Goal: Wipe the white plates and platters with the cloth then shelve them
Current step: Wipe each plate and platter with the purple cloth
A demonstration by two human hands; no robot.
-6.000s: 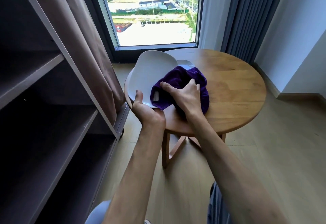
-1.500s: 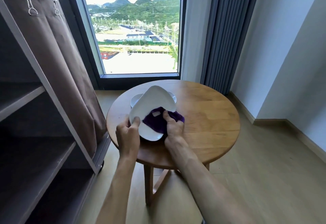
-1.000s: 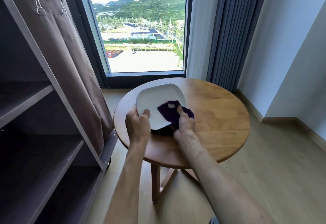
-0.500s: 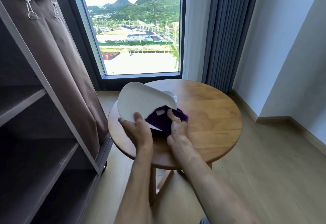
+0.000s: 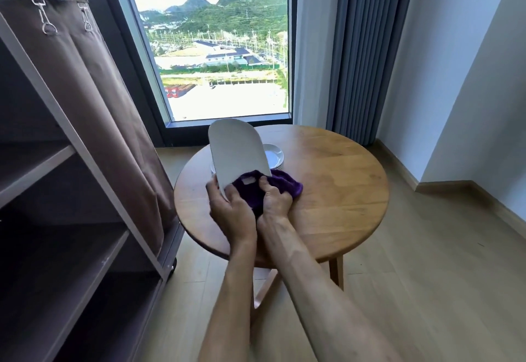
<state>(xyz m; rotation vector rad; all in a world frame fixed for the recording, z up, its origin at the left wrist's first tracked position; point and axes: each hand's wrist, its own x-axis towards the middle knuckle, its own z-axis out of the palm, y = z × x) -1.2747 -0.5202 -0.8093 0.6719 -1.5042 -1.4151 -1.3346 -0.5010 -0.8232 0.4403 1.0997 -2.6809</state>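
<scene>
A white platter (image 5: 237,152) stands tilted almost upright over the round wooden table (image 5: 336,190). My left hand (image 5: 230,210) grips its lower left edge. My right hand (image 5: 274,199) holds a purple cloth (image 5: 284,186) bunched against the platter's lower right corner. Behind the platter, a small stack of white plates (image 5: 273,156) rests on the table, partly hidden by it.
A dark open shelf unit (image 5: 65,219) with a brown fabric cover (image 5: 113,97) rolled aside stands at the left, close to the table. Behind the table are a tall window (image 5: 219,57) and grey curtains (image 5: 361,48). Wooden floor lies at the right.
The platter has been turned from lying nearly flat to standing steeply on edge. My left hand shifted to its lower edge, and the cloth stays at the bottom corner.
</scene>
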